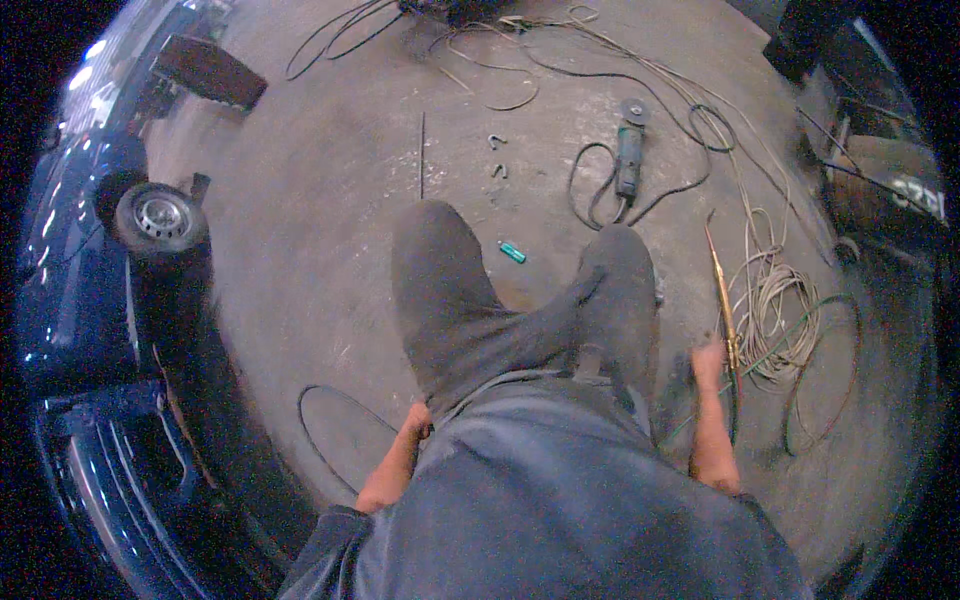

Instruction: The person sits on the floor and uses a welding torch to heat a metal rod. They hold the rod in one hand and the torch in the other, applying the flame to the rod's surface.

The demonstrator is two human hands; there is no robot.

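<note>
My left hand (417, 420) is curled beside my left thigh. Its fingers look closed, and whatever may be in them is hidden. On the right, my right hand (708, 358) is low beside a long brass gas torch (724, 295) lying on the floor. Its fingers are blurred, so I cannot tell whether they touch the torch. Between my knees lies a small green lighter-like object (512, 252). Farther ahead are two small bent metal pieces, a hook (496, 142) and a curl (499, 171), with a thin metal rod (422, 155) to their left.
An angle grinder (629, 160) with a looped black cord lies beyond my right knee. Coiled pale hose (780, 325) spreads at right, near a large cylinder (885, 185). A dark blue car (80, 290) and a wheel (160, 218) line the left. A black hose (305, 420) loops behind my left arm.
</note>
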